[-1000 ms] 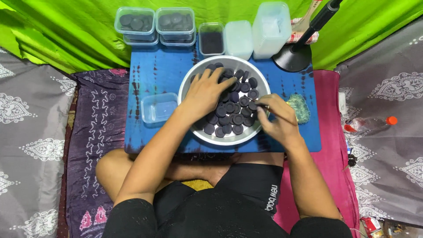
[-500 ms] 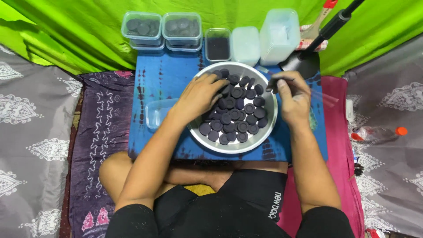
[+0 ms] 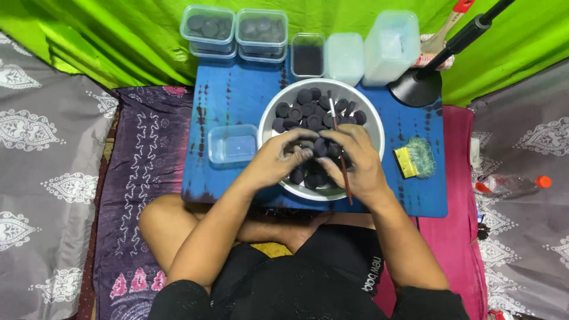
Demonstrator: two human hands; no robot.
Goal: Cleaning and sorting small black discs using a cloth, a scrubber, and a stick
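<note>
Over the metal bowl [image 3: 320, 140] on the blue bench [image 3: 237, 95], our left hand [image 3: 283, 155] pinches one dark disc [image 3: 306, 153] while our right hand [image 3: 354, 159] grips a thin brush [image 3: 337, 133]; we should steady the disc and stroke lightly.

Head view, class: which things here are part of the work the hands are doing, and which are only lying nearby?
In use:
left hand, pinching a dark disc
right hand, holding a thin brush
white bowl of dark discs

Lying about:
empty clear tub
two lidded tubs of discs
yellow-handled brush
plastic bottle
black lamp base
</note>
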